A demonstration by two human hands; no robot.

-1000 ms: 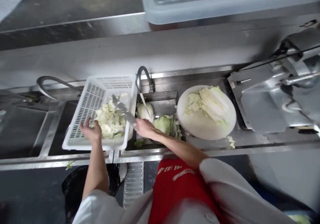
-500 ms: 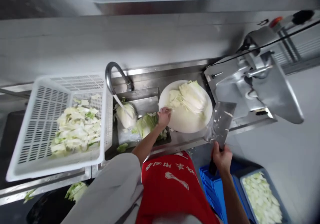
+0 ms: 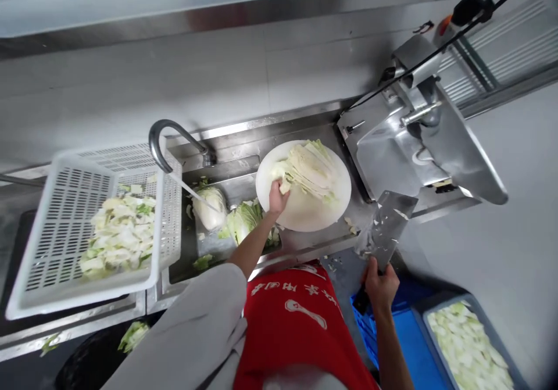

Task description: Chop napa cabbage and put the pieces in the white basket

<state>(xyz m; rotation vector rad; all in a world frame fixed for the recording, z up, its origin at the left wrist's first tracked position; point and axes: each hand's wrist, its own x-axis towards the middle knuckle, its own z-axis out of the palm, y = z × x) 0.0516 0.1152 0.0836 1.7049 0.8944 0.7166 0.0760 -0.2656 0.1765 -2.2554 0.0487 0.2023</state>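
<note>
A round white cutting board (image 3: 300, 218) lies on the steel counter, with cut cabbage (image 3: 314, 172) on its upper part. Over the board's left side, my left hand (image 3: 278, 198) has its fingers closed on a pale cabbage piece (image 3: 285, 186). My right hand (image 3: 381, 282) grips the dark handle of a wide cleaver (image 3: 390, 224), off the board's lower right; scraps cling to its blade. In the sink (image 3: 239, 186), left of the board, are a whole cabbage (image 3: 210, 208) and a leafy green one (image 3: 244, 221).
Water runs from a curved faucet (image 3: 178, 125) over the sink. A white basket (image 3: 39, 297) of cut cabbage stands at the left. A metal slicing machine (image 3: 466, 146) is at the right. Below it sits a grey bin (image 3: 501, 343) of cabbage pieces beside blue crates (image 3: 414, 343).
My left hand has moved from the board's left edge onto the board and closed on a cabbage piece. My right hand still holds the cleaver. The camera view has shifted.
</note>
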